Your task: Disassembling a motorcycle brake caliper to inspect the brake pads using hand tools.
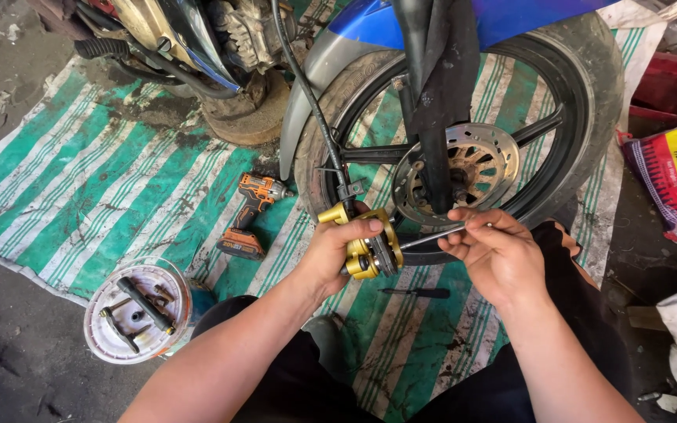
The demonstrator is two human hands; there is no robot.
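My left hand (337,249) is closed around a gold brake caliper (366,241) just below the middle of the frame, thumb across its top and fingers wrapped behind it. My right hand (489,252) is pinched shut on a thin metal rod (431,237), fingertips together at its right end, while its other end reaches into the caliper. Both forearms come up from the bottom edge and angle inward, so the hands sit near each other but do not touch. The caliper hangs on a black hose (313,110) right in front of the motorcycle wheel (581,86) and its brake disc (486,160). An orange cordless driver (249,215) lies on the green striped mat (80,196) at centre left, and a round white tray of parts (136,312) sits at lower left.
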